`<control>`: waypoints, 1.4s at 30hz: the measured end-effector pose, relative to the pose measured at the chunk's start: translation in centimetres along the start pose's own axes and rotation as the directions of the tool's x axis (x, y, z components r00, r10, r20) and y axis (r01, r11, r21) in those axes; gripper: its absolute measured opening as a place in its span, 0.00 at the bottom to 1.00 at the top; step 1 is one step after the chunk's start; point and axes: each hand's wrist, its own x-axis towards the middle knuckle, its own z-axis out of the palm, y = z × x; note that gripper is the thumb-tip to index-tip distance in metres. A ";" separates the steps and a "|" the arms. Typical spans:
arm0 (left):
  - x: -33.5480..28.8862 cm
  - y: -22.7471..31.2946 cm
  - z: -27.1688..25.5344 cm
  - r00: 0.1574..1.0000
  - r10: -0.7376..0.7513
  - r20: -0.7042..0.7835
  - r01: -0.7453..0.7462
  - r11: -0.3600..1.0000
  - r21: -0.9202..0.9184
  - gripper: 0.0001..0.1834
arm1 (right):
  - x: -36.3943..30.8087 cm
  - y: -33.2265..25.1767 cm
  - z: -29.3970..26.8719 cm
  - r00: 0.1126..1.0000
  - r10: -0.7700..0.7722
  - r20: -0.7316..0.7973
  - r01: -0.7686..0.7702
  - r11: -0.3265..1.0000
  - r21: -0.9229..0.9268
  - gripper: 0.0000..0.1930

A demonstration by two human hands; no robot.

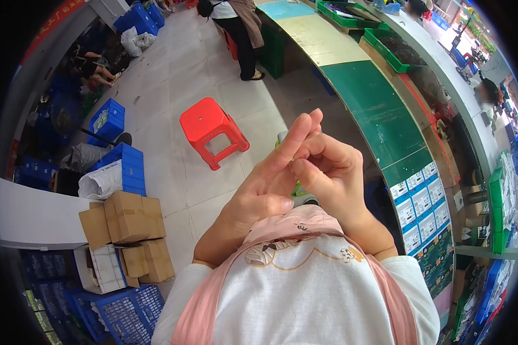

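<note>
Both hands are raised together in front of my chest, above a pink apron (290,222) worn over a white shirt. My left hand (266,178) has its index finger stretched up and its thumb held out to the side. Against it, my right hand (336,167) curls with thumb and forefinger pinched together close to the left fingers. Whether anything small sits in that pinch is hidden. Partly covered behind the hands is a light green object (298,188) that I cannot make out.
A red plastic stool (206,123) stands on the tiled floor ahead. To the right runs a long green-topped table (365,100) with printed sheets (423,207) and green trays (388,49). Cardboard boxes (133,215) and blue crates (133,167) are at left. A person (236,34) stands at the far end.
</note>
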 end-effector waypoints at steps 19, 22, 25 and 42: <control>-2.7 7.5 -1.6 0.874 0.244 -0.421 0.123 0.727 0.676 0.42 | -1.9 10.1 2.8 0.976 -0.044 0.215 0.132 0.900 -0.415 0.03; -3.8 8.2 -1.3 0.892 0.279 -0.356 0.088 0.664 0.742 0.38 | -1.2 8.5 3.3 0.944 0.107 0.311 -0.017 0.960 -0.280 0.04; -3.8 7.8 -1.1 0.896 0.301 -0.325 0.063 0.639 0.766 0.36 | 1.1 4.3 3.1 0.934 0.149 0.324 -0.061 0.962 -0.265 0.05; -2.5 8.2 1.3 0.898 0.427 -0.103 0.137 -0.048 0.989 0.40 | 3.0 -2.1 5.3 0.833 -0.475 0.284 0.531 0.831 -0.168 0.10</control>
